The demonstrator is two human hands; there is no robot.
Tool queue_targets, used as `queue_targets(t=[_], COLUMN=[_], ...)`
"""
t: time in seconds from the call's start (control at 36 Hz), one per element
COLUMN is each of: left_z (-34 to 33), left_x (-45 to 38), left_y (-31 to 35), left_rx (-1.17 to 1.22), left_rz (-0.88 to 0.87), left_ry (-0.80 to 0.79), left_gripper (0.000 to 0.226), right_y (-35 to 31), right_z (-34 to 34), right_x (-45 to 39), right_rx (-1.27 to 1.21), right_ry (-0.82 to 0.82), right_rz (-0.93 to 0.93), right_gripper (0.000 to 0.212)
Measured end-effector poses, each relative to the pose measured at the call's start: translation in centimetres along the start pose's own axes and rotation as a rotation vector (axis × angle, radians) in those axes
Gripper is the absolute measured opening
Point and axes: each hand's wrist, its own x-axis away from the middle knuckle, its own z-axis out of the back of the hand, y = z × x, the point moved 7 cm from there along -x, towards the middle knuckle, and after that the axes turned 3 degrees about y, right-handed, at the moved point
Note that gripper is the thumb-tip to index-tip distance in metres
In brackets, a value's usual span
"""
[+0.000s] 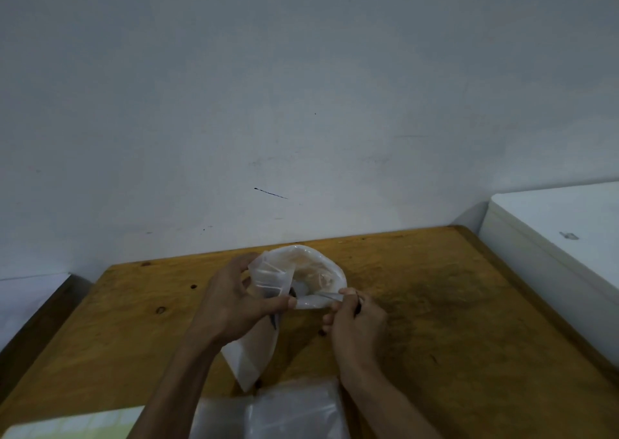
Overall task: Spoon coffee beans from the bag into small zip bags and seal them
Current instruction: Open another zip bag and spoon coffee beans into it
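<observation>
i log: left hand (234, 299) pinching zip bag (254, 348); right hand (355, 321) gripping spoon (321, 296) over bag (318, 271), table (452, 304) centre.

Both bare forearms reach forward from the near edge, converging. The left hand (234, 299) is raised, fingers curled, thumb and forefinger pinching. The right hand (356, 318), just beside it, is fisted with knuckles up, fingertips pinching too.
</observation>
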Motion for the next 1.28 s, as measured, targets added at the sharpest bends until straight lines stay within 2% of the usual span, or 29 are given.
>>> queue_targets(t=[0.14, 0.28, 0.36, 0.47, 0.53, 0.64, 0.72, 0.94, 1.19, 1.28], left_z=[0.4, 0.4, 0.4, 0.4, 0.3, 0.4, 0.8, 1.5, 1.5, 1.6], left_x=[-0.1, 0.1, 0.3, 0.6, 0.8, 0.9, 0.9, 0.9, 0.9, 1.0], left_y=[-0.4, -0.4, -0.4, 0.1, 0.2, -0.5, -1.4, -3.0, -2.9, -2.8], left_rx=[0.04, 0.086, 0.108, 0.163, 0.19, 0.208, 0.244, 0.25, 0.25, 0.247], left_rz=[0.011, 0.005, 0.014, 0.019, 0.013, 0.043, 0.083, 0.117, 0.093, 0.079], left_ry=[0.001, -0.015, -0.027, -0.04, -0.058, -0.086, -0.097, -0.138, -0.171, -0.157], left_gripper=[0.119, 0.116, 0.103, 0.064, 0.059, 0.08, 0.071, 0.076, 0.084, 0.095], right_y=[0.2, 0.2, 0.3, 0.3, 0.2, -0.2, -0.6, -1.2, -0.1, 0.2], right_z=[0.2, -0.5, -0.8, -1.1, -1.2, -1.3, -1.1, -1.6, -2.6, -2.6], right_x=[0.0, 0.6, 0.7, 1.0, 1.1, 1.2, 1.1, 1.5, 1.2, 0.9], right_rx=[-0.076, -0.113, -0.164, -0.176, -0.177, -0.177, -0.145, -0.024, -0.17, -0.216], right_ry=[0.0, -0.046, -0.071, -0.095, -0.121, -0.138, -0.137, -0.149, -0.159, -0.135], right_rz=[-0.079, -0.105, -0.153, -0.182, -0.19, -0.18, -0.138, -0.042, -0.302, -0.354], right_gripper=[0.022, 0.021, 0.023, 0.023, 0.022, 0.023, 0.024, 0.029, 0.027, 0.025])
